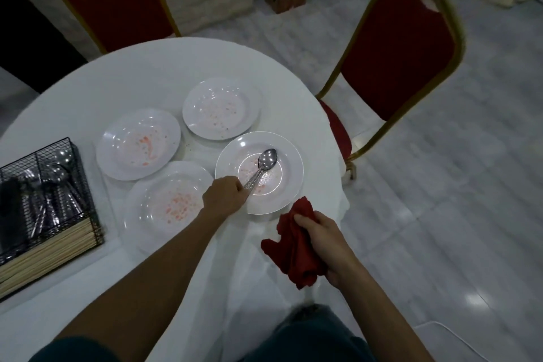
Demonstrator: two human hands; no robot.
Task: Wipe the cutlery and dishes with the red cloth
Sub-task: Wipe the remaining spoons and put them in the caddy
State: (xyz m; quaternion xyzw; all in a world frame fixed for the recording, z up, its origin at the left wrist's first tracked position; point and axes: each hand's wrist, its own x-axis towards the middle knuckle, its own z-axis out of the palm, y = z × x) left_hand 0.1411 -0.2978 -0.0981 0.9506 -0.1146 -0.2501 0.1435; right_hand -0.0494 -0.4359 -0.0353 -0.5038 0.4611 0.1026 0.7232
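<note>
Fingers of the left hand (pixel 224 195), curled out of sight, clench the handles of shiny steel spoons (pixel 266 159), their number unclear, over the smeared round white plate (pixel 296 175) at right. The right hand (pixel 321 239) grasps the crumpled red cloth (pixel 293 253) nearer.

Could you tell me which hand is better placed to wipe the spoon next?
The right hand: it already grips the red cloth beside the plate, while the left hand holds the spoon by its handle over that plate, so it probably only needs to bring the cloth across.
</note>
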